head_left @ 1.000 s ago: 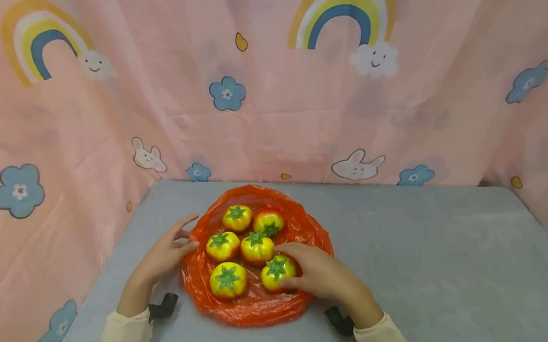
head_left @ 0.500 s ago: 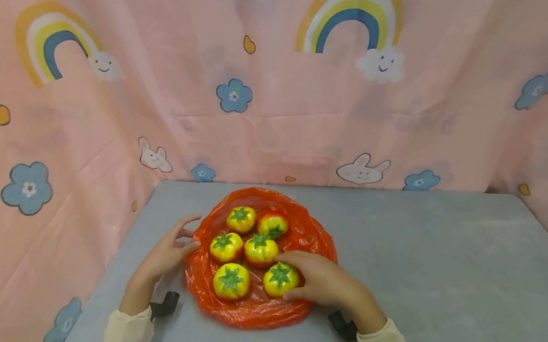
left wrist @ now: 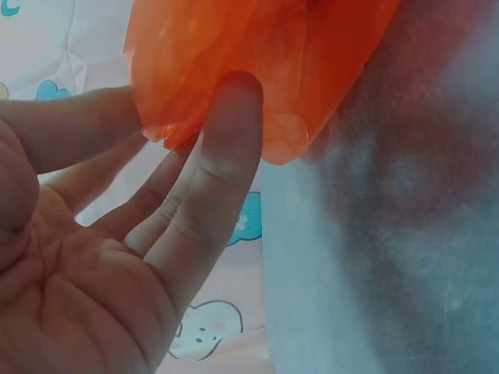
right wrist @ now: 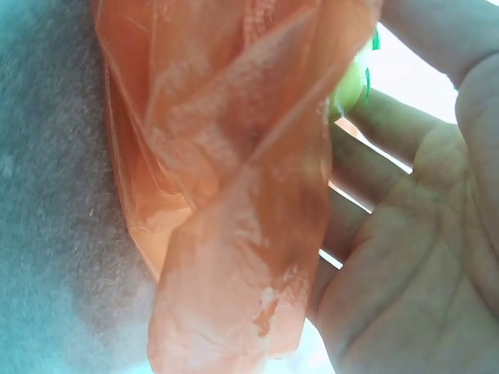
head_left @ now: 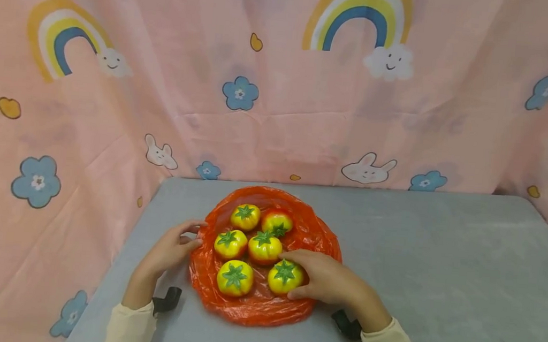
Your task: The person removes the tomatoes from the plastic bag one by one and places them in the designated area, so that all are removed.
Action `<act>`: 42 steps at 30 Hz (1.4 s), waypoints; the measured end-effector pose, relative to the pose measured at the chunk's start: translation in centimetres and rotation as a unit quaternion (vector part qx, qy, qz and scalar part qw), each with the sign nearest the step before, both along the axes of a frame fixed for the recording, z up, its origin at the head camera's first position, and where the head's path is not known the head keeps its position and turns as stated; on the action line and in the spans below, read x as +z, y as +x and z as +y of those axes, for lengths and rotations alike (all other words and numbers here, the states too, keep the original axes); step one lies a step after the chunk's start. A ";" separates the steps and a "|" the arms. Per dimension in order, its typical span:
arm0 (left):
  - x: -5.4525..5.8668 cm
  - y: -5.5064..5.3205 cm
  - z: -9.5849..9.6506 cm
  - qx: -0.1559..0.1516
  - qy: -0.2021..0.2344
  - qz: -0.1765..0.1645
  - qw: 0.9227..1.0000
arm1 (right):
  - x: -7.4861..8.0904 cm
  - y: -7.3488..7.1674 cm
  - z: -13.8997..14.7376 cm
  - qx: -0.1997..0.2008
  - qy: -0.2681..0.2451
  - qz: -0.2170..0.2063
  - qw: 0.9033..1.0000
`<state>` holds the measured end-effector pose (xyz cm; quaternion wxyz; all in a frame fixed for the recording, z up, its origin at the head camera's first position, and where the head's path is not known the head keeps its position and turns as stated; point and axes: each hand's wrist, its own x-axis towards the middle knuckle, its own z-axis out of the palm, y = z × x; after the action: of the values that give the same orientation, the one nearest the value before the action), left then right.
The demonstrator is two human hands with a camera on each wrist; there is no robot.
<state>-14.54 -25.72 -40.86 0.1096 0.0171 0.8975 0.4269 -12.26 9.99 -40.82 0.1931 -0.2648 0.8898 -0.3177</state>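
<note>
Left hand (head_left: 168, 251) is resting against the left rim of a red plastic bag (head_left: 268, 311), its fingers parted and only loosely bent; with contact this light, a tug from across could be dragging the thin film off the fingertips. Just inside that rim, the back-left tomato (head_left: 245, 218), the mid-left tomato (head_left: 230, 246) and the front-left tomato (head_left: 235, 279) are sitting in a column, and shifting plastic underneath could be setting them rolling. Farther right, the centre tomato (head_left: 265, 251) and the back tomato (head_left: 276, 219) are sitting so close, seemingly touching, that a nudge to one would likely be moving both. Next, the right hand (head_left: 328, 280) is arching over the front-right tomato (head_left: 284, 280), its fingers fairly straight and spread, its thumb lying on the near side; how firmly it is pressing, I cannot tell. A fold of bag is hanging before that palm in the right wrist view, so a quick lift could be snagging plastic and pulling everything askew across the grey surface (head_left: 454, 271).
</note>
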 end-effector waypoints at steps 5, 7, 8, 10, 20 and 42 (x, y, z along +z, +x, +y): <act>0.2 -0.2 0.3 0.007 0.005 -0.002 1.000 | 0.1 0.0 0.3 -0.007 -0.004 0.000 1.000; 0.2 -0.3 0.4 0.009 0.011 -0.006 1.000 | 0.1 0.0 0.4 -0.011 -0.004 -0.004 1.000; 0.1 -0.3 0.5 0.011 0.014 -0.009 1.000 | 0.1 0.1 0.5 -0.013 -0.002 -0.008 1.000; 0.1 -0.2 0.6 0.015 0.021 -0.016 1.000 | 0.1 0.2 0.6 -0.015 0.000 -0.016 1.000; -0.4 0.0 0.6 0.024 0.062 -0.033 0.997 | 0.5 0.1 0.8 -0.020 0.001 -0.009 1.000; -0.2 0.1 0.8 0.027 0.046 -0.035 0.998 | 2.2 1.5 1.3 -0.054 -0.025 0.012 0.998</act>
<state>-14.41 -24.92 -41.05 0.1288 -0.0174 0.8727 0.4706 -10.79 11.31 -38.63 0.1580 -0.2253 0.8968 -0.3465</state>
